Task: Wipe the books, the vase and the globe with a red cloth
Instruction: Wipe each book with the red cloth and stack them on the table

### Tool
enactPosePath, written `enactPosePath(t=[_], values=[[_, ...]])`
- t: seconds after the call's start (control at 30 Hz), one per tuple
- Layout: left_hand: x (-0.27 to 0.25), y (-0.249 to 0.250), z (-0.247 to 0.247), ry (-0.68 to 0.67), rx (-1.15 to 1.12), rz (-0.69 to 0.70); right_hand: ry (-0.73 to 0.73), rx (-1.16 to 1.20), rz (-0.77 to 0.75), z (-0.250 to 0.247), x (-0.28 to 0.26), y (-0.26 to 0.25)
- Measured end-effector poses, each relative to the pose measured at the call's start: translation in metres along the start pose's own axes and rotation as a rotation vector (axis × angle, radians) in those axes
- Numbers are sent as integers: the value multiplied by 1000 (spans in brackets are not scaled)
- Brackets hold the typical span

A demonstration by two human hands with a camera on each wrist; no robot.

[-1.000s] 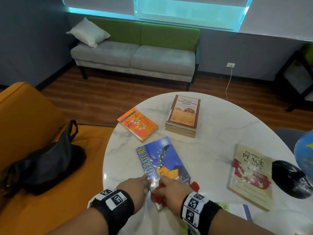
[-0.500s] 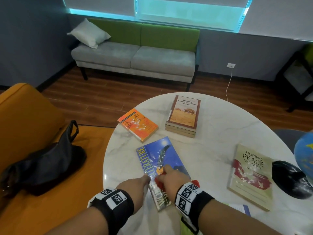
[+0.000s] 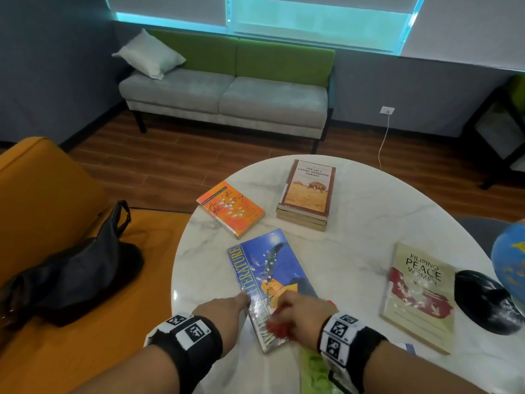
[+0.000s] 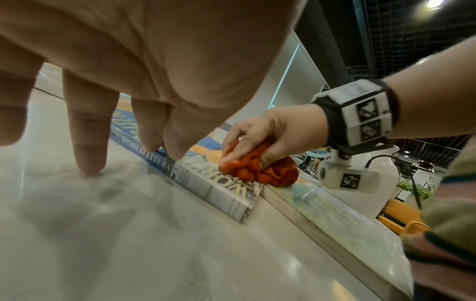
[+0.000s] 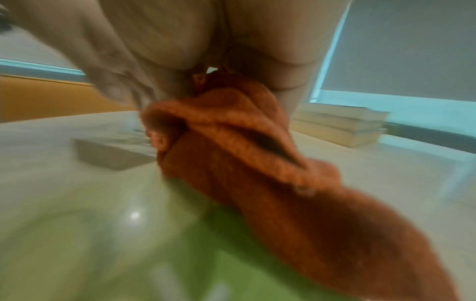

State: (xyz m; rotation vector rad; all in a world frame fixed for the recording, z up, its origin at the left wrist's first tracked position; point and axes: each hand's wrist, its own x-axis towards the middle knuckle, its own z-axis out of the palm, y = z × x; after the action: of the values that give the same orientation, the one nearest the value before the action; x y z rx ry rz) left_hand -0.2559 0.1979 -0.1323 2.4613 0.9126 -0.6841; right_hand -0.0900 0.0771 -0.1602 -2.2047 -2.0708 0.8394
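Observation:
The blue World Literature book (image 3: pixel 270 274) lies flat near the table's front edge. My right hand (image 3: pixel 301 311) grips a bunched red cloth (image 4: pixel 260 169) and presses it on the near end of the cover. My left hand (image 3: pixel 227 311) is beside it, its straight fingertips (image 4: pixel 175 150) touching the book's spine edge and the tabletop. The blue globe (image 3: pixel 510 260) shows at the far right edge above a black base (image 3: pixel 485 302). A white vase-like shape (image 4: pixel 386 163) stands behind my right wrist in the left wrist view.
On the round marble table (image 3: pixel 355 251) lie an orange book (image 3: pixel 230 209), a stack of books (image 3: pixel 306 194), the Filipino Peace Women book (image 3: pixel 417 294) and a green book (image 3: pixel 315 371) under my right wrist. An orange chair with a black bag (image 3: pixel 85 265) stands at the left.
My right hand slid the cloth forward up the blue cover, then back toward its near end. The left hand stayed at the book's spine edge.

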Motion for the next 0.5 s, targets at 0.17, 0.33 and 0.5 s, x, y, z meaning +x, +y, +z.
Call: enactPosePath(t=[0.17,0.33,0.5], values=[[-1,1,-1,-10,-3,5,128,-46,135,5,-10,13],[2,0,-1,-62,40,44,10,21,99,9,-18,22],[2,3,-2,-82,60,62,83,89,331,-17,-20,31]])
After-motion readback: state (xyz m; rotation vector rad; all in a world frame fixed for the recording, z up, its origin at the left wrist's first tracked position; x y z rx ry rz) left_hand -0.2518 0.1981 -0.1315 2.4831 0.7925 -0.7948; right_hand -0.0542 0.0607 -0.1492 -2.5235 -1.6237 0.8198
